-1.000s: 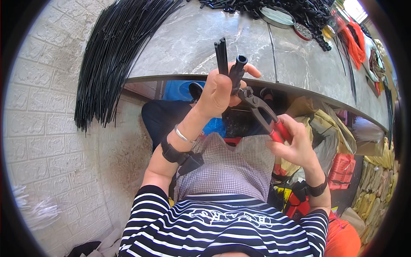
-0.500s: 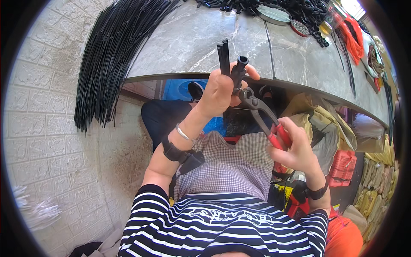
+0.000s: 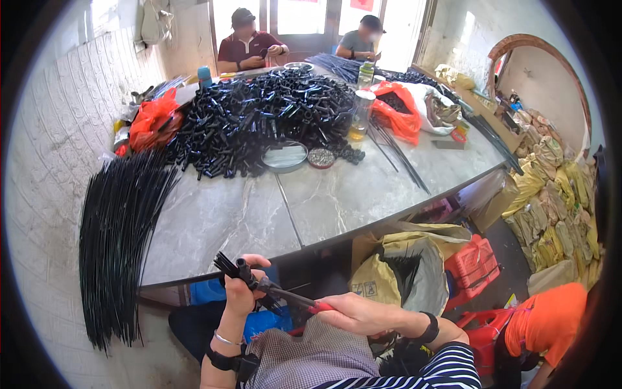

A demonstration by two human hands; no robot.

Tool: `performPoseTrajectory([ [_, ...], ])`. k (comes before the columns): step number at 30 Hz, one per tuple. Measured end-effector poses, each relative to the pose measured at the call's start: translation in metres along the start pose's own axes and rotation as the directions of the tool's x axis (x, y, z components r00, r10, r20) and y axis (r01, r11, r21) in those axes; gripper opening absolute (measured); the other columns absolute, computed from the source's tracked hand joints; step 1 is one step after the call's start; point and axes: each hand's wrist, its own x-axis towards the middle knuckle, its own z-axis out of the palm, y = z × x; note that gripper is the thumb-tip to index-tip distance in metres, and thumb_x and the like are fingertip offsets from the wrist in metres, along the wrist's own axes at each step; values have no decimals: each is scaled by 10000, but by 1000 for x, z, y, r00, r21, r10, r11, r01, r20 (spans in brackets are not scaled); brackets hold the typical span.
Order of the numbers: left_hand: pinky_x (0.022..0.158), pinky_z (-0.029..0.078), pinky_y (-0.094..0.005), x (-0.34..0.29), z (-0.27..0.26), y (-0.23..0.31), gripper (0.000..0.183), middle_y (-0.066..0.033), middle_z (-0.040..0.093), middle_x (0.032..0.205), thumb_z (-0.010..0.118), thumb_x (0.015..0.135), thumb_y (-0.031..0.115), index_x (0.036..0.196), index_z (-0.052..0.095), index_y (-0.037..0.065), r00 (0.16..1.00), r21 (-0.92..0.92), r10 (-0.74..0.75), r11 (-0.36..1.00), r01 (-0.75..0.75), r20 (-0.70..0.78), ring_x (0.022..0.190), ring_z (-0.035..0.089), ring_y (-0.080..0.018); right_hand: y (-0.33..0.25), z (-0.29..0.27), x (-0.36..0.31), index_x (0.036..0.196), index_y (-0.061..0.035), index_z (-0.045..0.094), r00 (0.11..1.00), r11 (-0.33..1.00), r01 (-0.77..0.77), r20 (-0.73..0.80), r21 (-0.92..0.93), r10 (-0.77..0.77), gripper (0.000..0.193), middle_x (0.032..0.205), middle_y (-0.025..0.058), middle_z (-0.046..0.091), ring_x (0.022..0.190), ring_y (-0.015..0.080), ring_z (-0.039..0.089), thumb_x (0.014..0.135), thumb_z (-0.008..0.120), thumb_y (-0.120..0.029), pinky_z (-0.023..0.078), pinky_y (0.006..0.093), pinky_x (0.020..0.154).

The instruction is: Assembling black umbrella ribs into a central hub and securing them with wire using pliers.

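Observation:
My left hand [image 3: 241, 297], held up in front of the table's near edge, is closed round a short black tube [image 3: 244, 270] and several thin black rods [image 3: 225, 264]. The tube's open end points up, and the rods stick out beside it. My right hand [image 3: 355, 314] grips the red handles of a pair of pincers [image 3: 293, 297]. The pincers reach left, with their jaws by the lower part of the tube at my left fingers. Whether the jaws bite on anything is too small to tell.
On the grey marbled table [image 3: 214, 211] lie a heap of black tubes [image 3: 259, 104], a round dish [image 3: 284, 167] and a small tub of silvery bits [image 3: 321, 157]. Long black rods [image 3: 120, 240] overhang its left edge. Two people [image 3: 247, 48] sit opposite. A lined sack [image 3: 424, 279] stands below.
The view has tilted up and shows the far side of the table. The pincer handles now look closer together. Both hands keep hold of the same things.

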Motion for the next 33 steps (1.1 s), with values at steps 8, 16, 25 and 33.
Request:
performPoseTrajectory([
  [8,379,271,-187,-3,2,7,997,48,419,496,416,592,885,1011,497,-17,998,56,-1,998,-2,56,401,358,-32,-4,4,-5,1114,-7,558,999,999,-39,33,13,39,341,756,131,569,685,227,561,1002,420,-298,449,353,642],
  [16,370,318,-202,5,6,-10,879,-57,558,707,468,636,875,829,578,24,973,-18,170,984,-175,-158,431,420,-65,-12,3,-2,1112,-12,575,991,991,-130,5,25,130,283,828,168,622,761,254,620,965,489,-237,488,362,701],
  [25,431,347,-159,8,7,17,873,-5,569,646,465,703,826,827,615,-25,992,51,122,991,-123,28,491,480,-32,-11,7,-1,1107,33,540,977,922,-215,75,322,201,304,633,3,490,530,75,479,981,437,-224,394,229,496],
  [33,422,334,-157,1,6,18,948,24,549,622,425,661,865,855,644,-37,993,34,95,995,-97,64,491,463,-15,-15,14,-5,1171,39,522,938,701,-343,264,625,224,337,644,23,563,482,92,545,952,567,-213,409,219,443],
])
